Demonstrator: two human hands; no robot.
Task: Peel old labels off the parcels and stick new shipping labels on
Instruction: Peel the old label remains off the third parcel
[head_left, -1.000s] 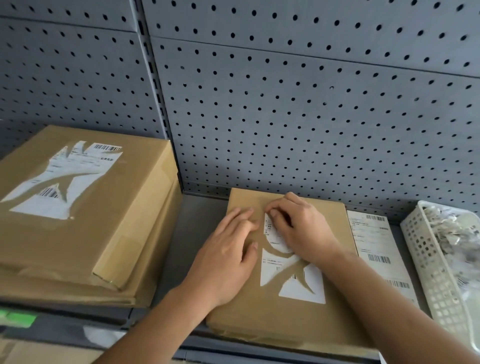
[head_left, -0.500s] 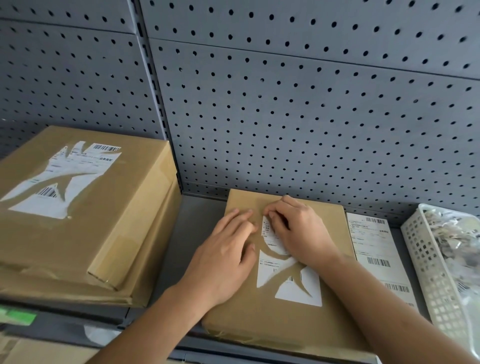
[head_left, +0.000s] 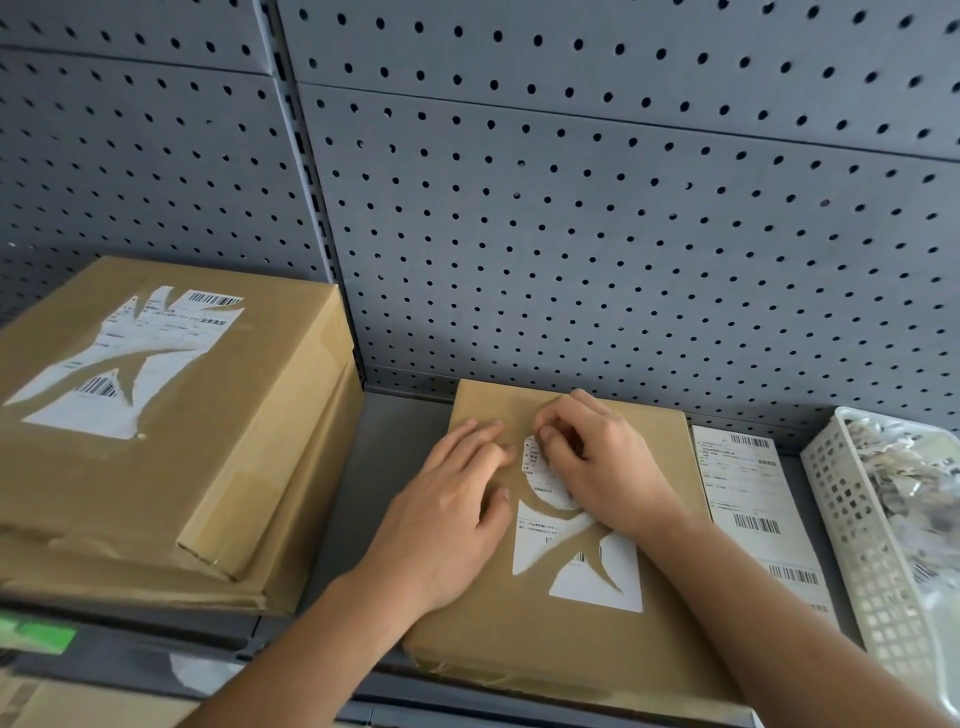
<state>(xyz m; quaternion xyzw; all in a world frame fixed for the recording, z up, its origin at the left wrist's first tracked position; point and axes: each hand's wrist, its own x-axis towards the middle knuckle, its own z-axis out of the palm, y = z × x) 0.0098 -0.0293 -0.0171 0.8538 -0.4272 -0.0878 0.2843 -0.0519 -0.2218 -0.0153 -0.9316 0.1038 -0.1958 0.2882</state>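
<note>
A flat brown parcel (head_left: 561, 649) lies on the grey shelf in front of me. A torn white old label (head_left: 587, 566) is stuck on its top, with strips missing. My left hand (head_left: 447, 519) rests flat on the parcel, fingers straight, just left of the label. My right hand (head_left: 597, 462) has its fingers curled and pinches the upper edge of the old label, covering that part. To the right of the parcel a sheet of new shipping labels (head_left: 753, 509) lies flat on the shelf.
A larger brown box (head_left: 171, 467) with its own torn label (head_left: 124, 358) sits at the left. A white perforated basket (head_left: 862, 545) holding paper scraps stands at the right edge. Grey pegboard (head_left: 571, 234) closes the back. A green tag (head_left: 36, 631) marks the shelf front.
My right hand's fingers have curled tighter at the label's top edge. The view has shifted slightly. My left hand stays flat on the parcel.
</note>
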